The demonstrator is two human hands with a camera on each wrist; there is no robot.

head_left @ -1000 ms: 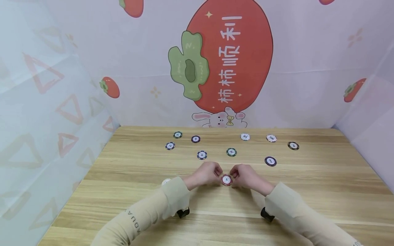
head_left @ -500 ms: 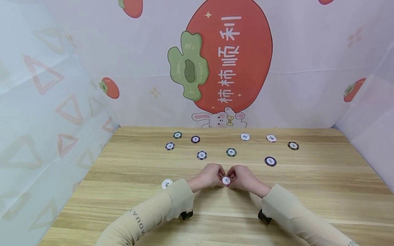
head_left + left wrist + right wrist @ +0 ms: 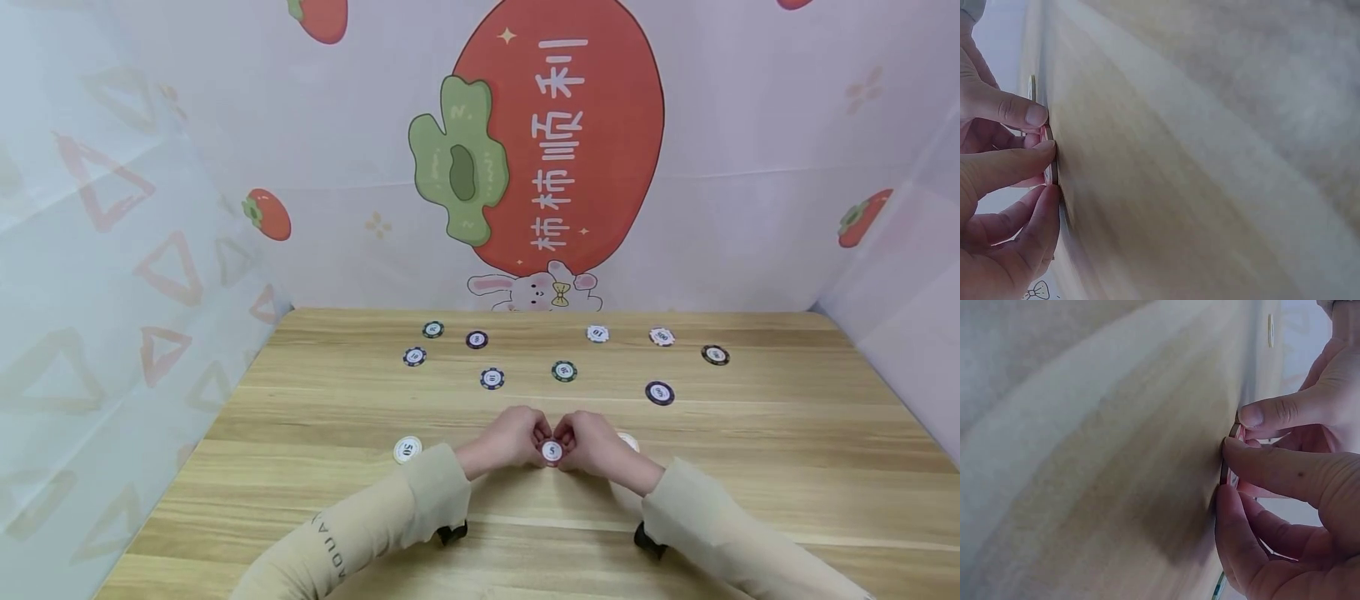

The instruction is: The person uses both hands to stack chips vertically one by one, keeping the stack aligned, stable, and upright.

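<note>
A red-rimmed poker chip marked 5 (image 3: pixel 552 452) lies between my two hands, low at the wooden tabletop. My left hand (image 3: pixel 513 437) pinches its left edge with thumb and fingertips. From the other side my right hand (image 3: pixel 595 443) pinches the right edge. Both wrist views show the chip almost edge-on, its red rim (image 3: pixel 1225 475) partly covered by fingers. Whether it touches the wood or is slightly raised, I cannot tell. A white chip (image 3: pixel 628 442) sits behind my right wrist, partly hidden. Left of my left forearm is a white chip marked 50 (image 3: pixel 408 450).
Several more chips lie spread over the far part of the table (image 3: pixel 315 400), among them a blue one marked 10 (image 3: pixel 492 378), a green one (image 3: pixel 564 371) and a dark one marked 500 (image 3: pixel 660 393). A printed cloth (image 3: pixel 720 167) hangs behind the table.
Both hands have closed in on the red chip and moved slightly toward me with it. The white 50 chip is uncovered, and another white chip now shows behind my right wrist.
</note>
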